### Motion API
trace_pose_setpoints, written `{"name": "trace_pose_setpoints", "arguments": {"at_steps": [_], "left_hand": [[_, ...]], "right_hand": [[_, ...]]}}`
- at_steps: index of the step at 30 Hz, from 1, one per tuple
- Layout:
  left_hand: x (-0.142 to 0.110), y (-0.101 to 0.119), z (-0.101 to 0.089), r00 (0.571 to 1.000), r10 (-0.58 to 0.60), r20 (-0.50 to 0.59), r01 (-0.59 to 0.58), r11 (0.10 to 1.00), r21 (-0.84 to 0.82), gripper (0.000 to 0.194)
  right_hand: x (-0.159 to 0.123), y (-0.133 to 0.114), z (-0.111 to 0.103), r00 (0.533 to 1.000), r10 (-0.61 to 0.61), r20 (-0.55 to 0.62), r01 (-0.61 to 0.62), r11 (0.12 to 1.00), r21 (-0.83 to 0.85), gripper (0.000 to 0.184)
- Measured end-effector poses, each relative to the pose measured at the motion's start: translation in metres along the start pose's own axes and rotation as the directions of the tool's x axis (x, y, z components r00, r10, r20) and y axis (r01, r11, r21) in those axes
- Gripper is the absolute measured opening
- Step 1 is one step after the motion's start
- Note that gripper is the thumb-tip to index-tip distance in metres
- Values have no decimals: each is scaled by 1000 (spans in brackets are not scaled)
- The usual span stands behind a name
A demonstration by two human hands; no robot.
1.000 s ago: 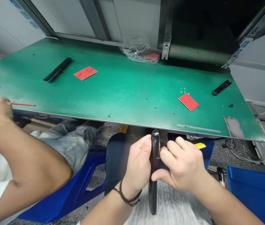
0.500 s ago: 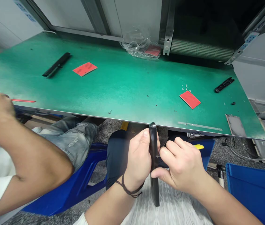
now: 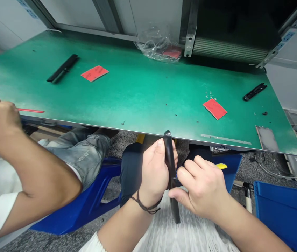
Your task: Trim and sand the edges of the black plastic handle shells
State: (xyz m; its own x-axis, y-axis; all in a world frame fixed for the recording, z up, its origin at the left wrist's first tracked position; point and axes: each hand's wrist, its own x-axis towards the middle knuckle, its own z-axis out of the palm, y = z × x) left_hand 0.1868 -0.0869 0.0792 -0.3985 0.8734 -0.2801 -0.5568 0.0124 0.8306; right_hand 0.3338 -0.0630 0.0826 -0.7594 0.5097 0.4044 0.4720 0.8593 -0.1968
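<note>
My left hand (image 3: 152,171) is wrapped round a long black plastic part (image 3: 169,164) held upright on edge, just below the front edge of the green bench mat (image 3: 138,91). My right hand (image 3: 202,185) pinches the same part at its middle from the right side, fingers curled. The lower end of the part (image 3: 176,211) hangs over white wrapping on my lap. A cord bracelet sits on my left wrist.
A co-worker's arm (image 3: 25,164) and fist reach in at the left beside a red stick (image 3: 30,110). On the mat lie two red pads (image 3: 94,73) (image 3: 214,108), two black strips (image 3: 62,68) (image 3: 254,91) and a plastic bag (image 3: 158,47). Blue bins (image 3: 284,210) stand at the right.
Both hands have lifted the black part a little toward the bench edge and tilted its top slightly left. The co-worker's arm has barely shifted.
</note>
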Motion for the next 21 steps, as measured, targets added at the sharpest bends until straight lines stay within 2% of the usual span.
{"name": "trace_pose_setpoints", "arguments": {"at_steps": [9,16,21], "left_hand": [[6,-2,-1,1000,-4,-24,4,1000,0,46],[17,10,4,999,-12,-46,12,1000,6,51],[31,17,5,997,33,-71,-32,999,17,51]], "right_hand": [[-1,-1,-1,999,-33,9,33,999,-12,62],[-5,-3,-1,997,-64,50,64,998,-4,63],[-9,-4,-1,994,-79,78,79,997,8,62]]}}
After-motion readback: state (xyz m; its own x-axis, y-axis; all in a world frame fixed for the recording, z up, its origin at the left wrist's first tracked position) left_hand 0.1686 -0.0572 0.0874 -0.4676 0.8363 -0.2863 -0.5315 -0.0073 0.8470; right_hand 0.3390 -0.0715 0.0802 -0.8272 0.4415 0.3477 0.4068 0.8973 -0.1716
